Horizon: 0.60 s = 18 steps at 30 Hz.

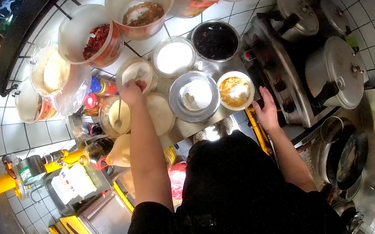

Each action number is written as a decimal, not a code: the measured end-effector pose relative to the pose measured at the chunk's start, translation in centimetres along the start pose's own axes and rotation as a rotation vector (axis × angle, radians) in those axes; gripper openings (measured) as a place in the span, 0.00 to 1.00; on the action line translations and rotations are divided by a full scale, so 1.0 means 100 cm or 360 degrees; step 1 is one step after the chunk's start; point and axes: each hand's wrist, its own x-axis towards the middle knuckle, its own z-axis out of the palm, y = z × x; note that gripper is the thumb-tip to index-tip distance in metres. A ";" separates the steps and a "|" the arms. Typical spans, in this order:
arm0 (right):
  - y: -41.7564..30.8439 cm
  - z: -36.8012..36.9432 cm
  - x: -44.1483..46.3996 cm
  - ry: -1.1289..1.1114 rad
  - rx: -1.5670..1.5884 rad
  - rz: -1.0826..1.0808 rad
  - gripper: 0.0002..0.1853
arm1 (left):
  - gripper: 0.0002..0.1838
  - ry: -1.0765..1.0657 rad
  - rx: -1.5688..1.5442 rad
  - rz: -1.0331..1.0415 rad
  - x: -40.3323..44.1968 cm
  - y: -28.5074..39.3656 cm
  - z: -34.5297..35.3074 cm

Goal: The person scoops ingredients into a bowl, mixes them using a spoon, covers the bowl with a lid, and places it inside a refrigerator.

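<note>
My left hand (132, 92) reaches over the near rim of a round tub of white powder (128, 71). Its fingers are closed on what looks like a spoon (141, 72), whose handle is mostly hidden by the hand. At the edge of the counter my right hand (267, 109) holds nothing, fingers stretched out, beside a white bowl (226, 105) with yellow-brown paste and white powder in it. Left of that bowl stands a steel basin (179, 106) with a pale heap inside. A second spoon (119, 121) rests in another tub near my left forearm.
Behind are a bowl of white granules (173, 57) and a pot of dark contents (215, 41). Plastic buckets (83, 28) of dried ingredients line the back wall. Pressure cookers (336, 74) stand by the stove (286, 85) at right. Bottles (98, 149) crowd the left.
</note>
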 end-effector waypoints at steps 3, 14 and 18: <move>0.003 0.004 -0.002 -0.0010 0.0022 -0.0017 0.32 | 0.10 0.0034 0.0040 0.0000 -0.014 0.014 0.004; -0.007 0.002 0.000 -0.0020 0.0079 -0.0006 0.33 | 0.08 0.0034 -0.0190 -0.0046 -0.001 -0.009 -0.005; -0.004 0.003 0.000 -0.0014 0.0004 0.0040 0.33 | 0.05 -0.0034 -0.0303 -0.0100 -0.016 0.002 -0.022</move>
